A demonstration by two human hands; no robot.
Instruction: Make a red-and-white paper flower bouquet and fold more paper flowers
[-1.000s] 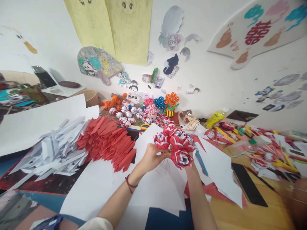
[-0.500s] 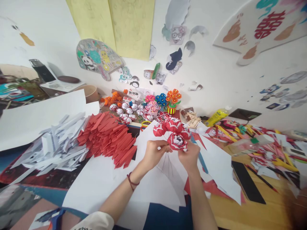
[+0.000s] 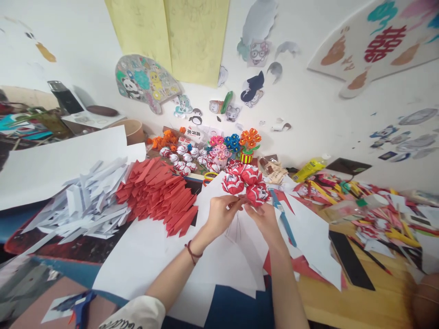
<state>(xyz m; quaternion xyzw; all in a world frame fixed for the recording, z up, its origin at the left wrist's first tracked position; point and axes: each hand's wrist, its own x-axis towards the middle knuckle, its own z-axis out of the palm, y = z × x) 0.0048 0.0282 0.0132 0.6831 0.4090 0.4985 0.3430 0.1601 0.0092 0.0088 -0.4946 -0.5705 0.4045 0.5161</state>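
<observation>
The left hand (image 3: 222, 214) pinches wiry stems (image 3: 237, 226) beneath layered paper flowers (image 3: 251, 175), right hand (image 3: 264, 218) alongside, grip unclear, with pointed red strips (image 3: 157, 194) at nine o'clock.

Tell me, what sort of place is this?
Probably a paper-craft workspace, though whether at home or elsewhere I can't tell: see the red-and-white paper flowers, heaped red paper pieces and piled white paper strips.

Yellow sheets (image 3: 197, 45) and a panda fan (image 3: 146, 84) hang on the wall (image 3: 291, 109). Toward the desk's (image 3: 343, 304) far left corner, a thermos (image 3: 66, 98) stands beside a white box (image 3: 91, 119). A yellow bottle (image 3: 308, 169) leans near the back edge; toward the right edge lie a clear bottle (image 3: 360, 205) and a pencil (image 3: 370, 256).
</observation>
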